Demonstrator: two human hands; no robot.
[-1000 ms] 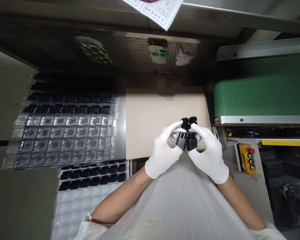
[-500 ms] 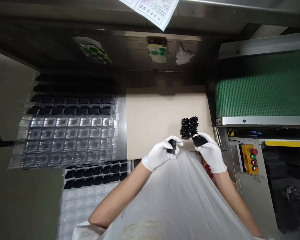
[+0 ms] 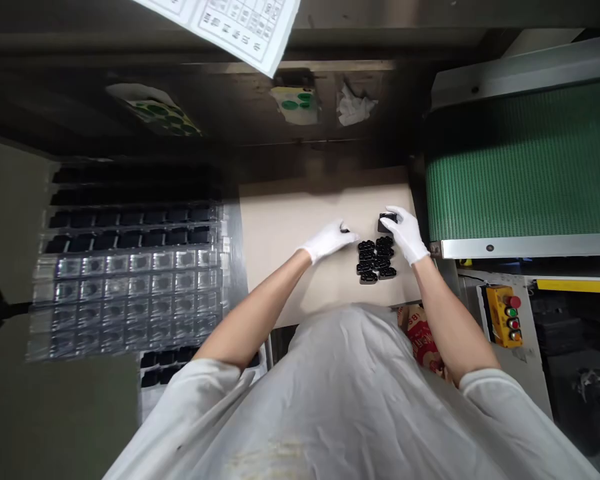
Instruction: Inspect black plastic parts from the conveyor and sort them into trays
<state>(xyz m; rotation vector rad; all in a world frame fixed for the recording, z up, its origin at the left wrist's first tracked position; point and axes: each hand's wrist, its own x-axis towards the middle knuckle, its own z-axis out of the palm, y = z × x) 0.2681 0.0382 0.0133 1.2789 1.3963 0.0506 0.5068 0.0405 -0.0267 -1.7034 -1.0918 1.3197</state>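
Two columns of small black moulded parts [image 3: 376,261] lie close together on the beige board [image 3: 290,213]. My right hand [image 3: 405,235], in a white glove, grips a black part [image 3: 387,220] just beyond the far end of the right column. Whether that part rests on the board or is held above it, I cannot tell. My left hand [image 3: 330,241], also gloved, is left of the cluster with fingers curled. A dark bit of a black part [image 3: 345,231] shows between its fingers; the rest is hidden by the glove.
Clear plastic trays [image 3: 130,293] stand at left, their far rows filled with black parts. More black parts [image 3: 166,367] sit in a lower tray. A green conveyor belt [image 3: 525,160] borders the right side, above a yellow button box [image 3: 503,317]. A paper sheet [image 3: 235,27] hangs overhead.
Both hands have moved away from my body over the board. The right hand has carried its black part beyond the cluster; the left, holding its part, is left of the cluster. The view has shifted.
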